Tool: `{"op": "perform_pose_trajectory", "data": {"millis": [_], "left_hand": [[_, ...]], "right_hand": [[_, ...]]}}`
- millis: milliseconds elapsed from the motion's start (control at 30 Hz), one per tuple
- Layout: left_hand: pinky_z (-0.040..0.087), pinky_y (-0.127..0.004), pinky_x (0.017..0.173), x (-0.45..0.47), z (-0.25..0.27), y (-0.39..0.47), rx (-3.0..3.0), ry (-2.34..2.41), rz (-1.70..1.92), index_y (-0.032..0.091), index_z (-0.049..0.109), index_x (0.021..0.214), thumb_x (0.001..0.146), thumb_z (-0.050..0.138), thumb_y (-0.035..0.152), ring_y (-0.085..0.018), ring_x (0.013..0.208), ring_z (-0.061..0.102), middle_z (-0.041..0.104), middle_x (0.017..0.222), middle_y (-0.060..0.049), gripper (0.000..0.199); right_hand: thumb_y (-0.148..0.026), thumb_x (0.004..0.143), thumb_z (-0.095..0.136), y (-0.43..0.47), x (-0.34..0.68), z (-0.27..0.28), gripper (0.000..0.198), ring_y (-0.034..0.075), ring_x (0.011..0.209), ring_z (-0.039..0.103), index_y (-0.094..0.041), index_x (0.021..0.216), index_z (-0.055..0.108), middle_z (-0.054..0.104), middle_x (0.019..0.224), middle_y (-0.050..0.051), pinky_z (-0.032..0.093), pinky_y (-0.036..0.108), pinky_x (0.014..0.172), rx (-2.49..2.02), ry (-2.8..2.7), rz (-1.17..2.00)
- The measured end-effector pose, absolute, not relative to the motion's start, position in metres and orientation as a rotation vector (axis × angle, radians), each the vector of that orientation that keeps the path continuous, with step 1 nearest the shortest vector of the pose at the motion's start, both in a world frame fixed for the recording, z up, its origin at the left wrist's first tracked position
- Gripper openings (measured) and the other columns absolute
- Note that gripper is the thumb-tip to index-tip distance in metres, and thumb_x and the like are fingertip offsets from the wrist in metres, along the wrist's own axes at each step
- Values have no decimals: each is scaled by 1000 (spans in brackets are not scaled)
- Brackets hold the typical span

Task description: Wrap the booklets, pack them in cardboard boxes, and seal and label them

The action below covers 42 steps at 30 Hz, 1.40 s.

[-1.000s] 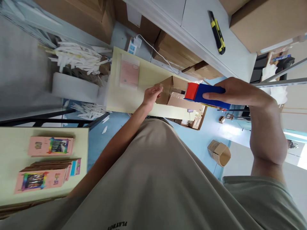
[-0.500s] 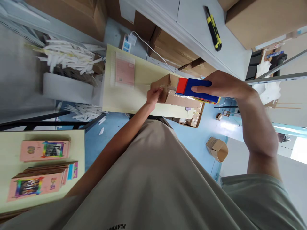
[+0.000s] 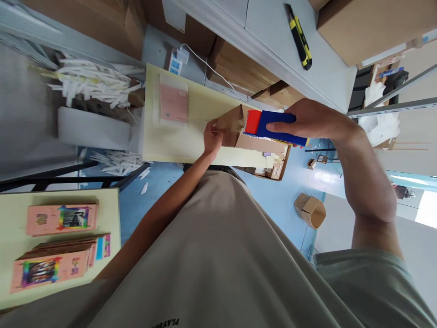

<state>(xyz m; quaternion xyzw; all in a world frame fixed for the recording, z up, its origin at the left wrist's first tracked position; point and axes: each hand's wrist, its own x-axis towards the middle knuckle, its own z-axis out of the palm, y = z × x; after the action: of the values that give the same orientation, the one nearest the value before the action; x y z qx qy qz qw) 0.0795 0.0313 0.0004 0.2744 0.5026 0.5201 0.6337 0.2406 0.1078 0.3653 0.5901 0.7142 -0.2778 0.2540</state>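
My right hand (image 3: pixel 309 119) grips a blue and red packing tape dispenser (image 3: pixel 253 122), its thumb lying along the blue side. The dispenser's red end is over the top of a long brown cardboard box (image 3: pixel 229 126), which lies on a pale yellow table (image 3: pixel 201 107). Clear tape glints along the box's top. My left hand (image 3: pixel 212 140) is closed on the near end of the box, fingers curled at its left edge. Some of those fingertips are hidden.
A pink booklet in clear wrap (image 3: pixel 173 104) lies left on the table. A yellow and black utility knife (image 3: pixel 300 42) rests on the grey surface above. Pink packs (image 3: pixel 51 269) sit on another table at lower left. A white cable (image 3: pixel 218 72) runs behind the table.
My left hand has moved left and slightly down, from the box's taped end to its left edge. The dispenser has shifted slightly left over the box, still in my right hand.
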Motion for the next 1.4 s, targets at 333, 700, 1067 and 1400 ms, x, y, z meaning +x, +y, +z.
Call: {"op": "perform_pose_trajectory", "data": {"millis": [333, 700, 1067, 1400], "left_hand": [[61, -46, 110, 68, 70, 75, 1682, 1052, 811, 23, 77, 128, 88, 104, 40, -37, 125, 72, 72, 129, -14, 51], [62, -40, 106, 63, 64, 72, 1639, 1097, 719, 24, 80, 131, 87, 100, 23, -23, 102, 73, 73, 120, -6, 48], [69, -39, 103, 68, 45, 47, 1402, 1250, 790, 25, 72, 157, 98, 88, 24, -22, 107, 81, 83, 129, -10, 61], [66, -35, 97, 144, 40, 43, 1180, 1696, 800, 21, 88, 109, 106, 80, 57, -27, 105, 84, 90, 107, -9, 37]], "right_hand": [[-80, 108, 68, 112, 208, 384, 68, 16, 67, 57, -18, 80, 72, 58, 65, 1, 41, 35, 68, 1513, 1767, -635], [-84, 107, 69, 119, 285, 357, 75, 14, 62, 51, -18, 72, 69, 58, 61, 3, 37, 38, 67, 1530, 1675, -598], [-91, 102, 63, 130, 363, 245, 81, 31, 84, 76, -13, 101, 85, 79, 82, 17, 54, 40, 78, 1446, 1697, -676], [-80, 103, 69, 112, 381, 220, 79, 48, 126, 78, -9, 136, 82, 85, 123, 29, 62, 50, 102, 1535, 1866, -714]]}}
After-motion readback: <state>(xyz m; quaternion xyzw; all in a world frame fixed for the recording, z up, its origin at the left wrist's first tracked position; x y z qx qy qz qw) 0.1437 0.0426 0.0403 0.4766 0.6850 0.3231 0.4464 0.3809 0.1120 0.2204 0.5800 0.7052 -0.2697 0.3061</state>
